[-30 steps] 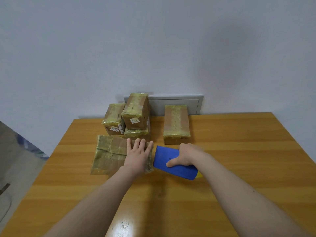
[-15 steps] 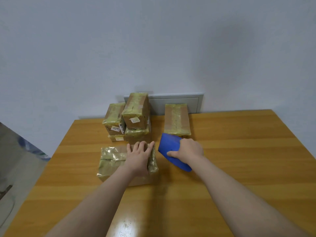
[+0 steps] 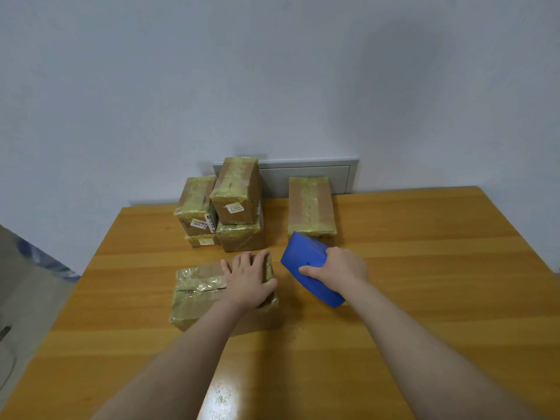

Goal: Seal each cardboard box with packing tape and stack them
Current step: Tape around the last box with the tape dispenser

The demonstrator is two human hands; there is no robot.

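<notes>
Now the cardboard box (image 3: 197, 298) lies flat directly beneath the left hand (image 3: 247, 280). Its top is covered in wrinkled yellowish tape, and a dark seam line runs across it to the left of that hand. The left hand rests palm-down on the box's right end, with fingers straight and slightly spread, reaching the far edge. Its thumb lies along the right edge, so the hand presses the box rather than gripping it.

Just to the right, apart from the box, the right hand (image 3: 339, 268) grips a blue tape dispenser (image 3: 306, 262), thumb on the near side and fingers curled over the far side. The dispenser is tilted, its far end pointing away and to the left. Whether its near end touches the table cannot be told.

Beyond the left hand's fingertips stands a stack of taped boxes (image 3: 241, 239). A tall box (image 3: 235, 192) sits on top, and a labelled box (image 3: 197, 204) stands beside it on the left, set on a smaller one (image 3: 202, 240). Beyond the right hand, just past the dispenser's far end, a single taped box (image 3: 310, 204) lies alone.

A wooden table (image 3: 424, 268) bears everything. Behind the far boxes a grey panel (image 3: 306, 177) is set low in the pale wall (image 3: 272, 71).
</notes>
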